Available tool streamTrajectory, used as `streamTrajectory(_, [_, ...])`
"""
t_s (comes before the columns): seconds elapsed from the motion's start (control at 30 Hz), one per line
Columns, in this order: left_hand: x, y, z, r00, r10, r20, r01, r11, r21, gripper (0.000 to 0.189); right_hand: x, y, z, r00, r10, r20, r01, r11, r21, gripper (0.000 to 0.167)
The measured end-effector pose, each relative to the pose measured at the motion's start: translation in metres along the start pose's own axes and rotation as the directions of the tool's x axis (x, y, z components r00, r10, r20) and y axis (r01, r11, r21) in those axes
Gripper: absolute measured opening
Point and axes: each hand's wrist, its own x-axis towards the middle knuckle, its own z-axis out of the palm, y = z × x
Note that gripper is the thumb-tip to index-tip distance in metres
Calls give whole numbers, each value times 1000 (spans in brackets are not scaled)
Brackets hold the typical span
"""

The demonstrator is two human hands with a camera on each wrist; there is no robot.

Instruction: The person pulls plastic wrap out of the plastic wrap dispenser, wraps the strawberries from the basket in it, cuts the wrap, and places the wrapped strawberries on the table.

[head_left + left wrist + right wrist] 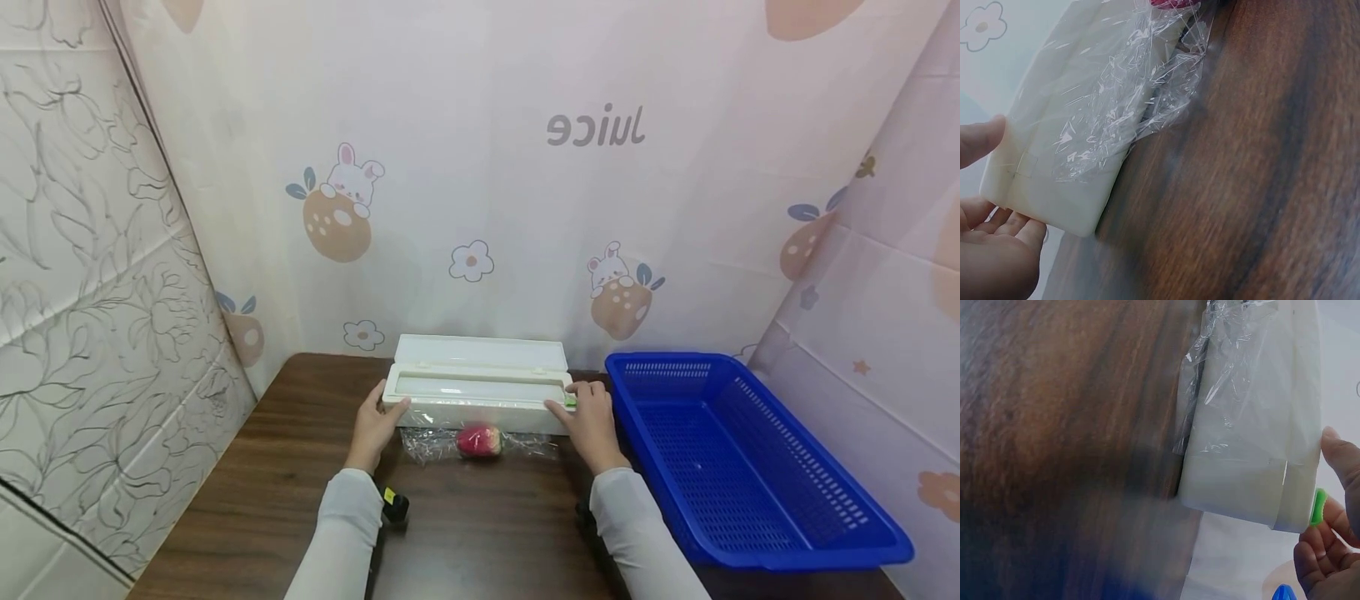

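Note:
A long white cling film dispenser (435,414) lies across the table with its lid (480,353) raised at the back. Clear cling film (429,443) hangs over its front onto the table, covering a red and pale yellow fruit (478,441). My left hand (372,425) grips the dispenser's left end, thumb on top and fingers at the end face in the left wrist view. At the right end, my right hand (594,423) holds the dispenser, its thumb on the front edge and its fingers by a small green slider (1318,507).
A blue plastic basket (697,550) with perforated sides stands to the right of my right hand. Behind the brown wooden table (480,533) hangs a printed curtain (480,167). Black straps with a yellow-marked dark device (396,505) are on my forearms.

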Motion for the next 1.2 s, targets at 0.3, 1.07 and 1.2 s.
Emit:
streamTrajectory(0.3, [-2, 0, 0, 1000, -2, -3, 2, 1000, 3, 76, -1, 8, 0, 997, -82, -8, 82, 996, 24, 41])
streamTrajectory(1.07, [-6, 0, 2, 1000, 16, -14, -16, 1000, 0, 77, 2, 16, -15, 960, -282, -2, 281, 958, 54, 24])
streamTrajectory(1.2, [-7, 0, 1, 1000, 7, -14, -7, 1000, 5, 76, 2, 16, -15, 960, -279, 22, 278, 959, 51, 23])
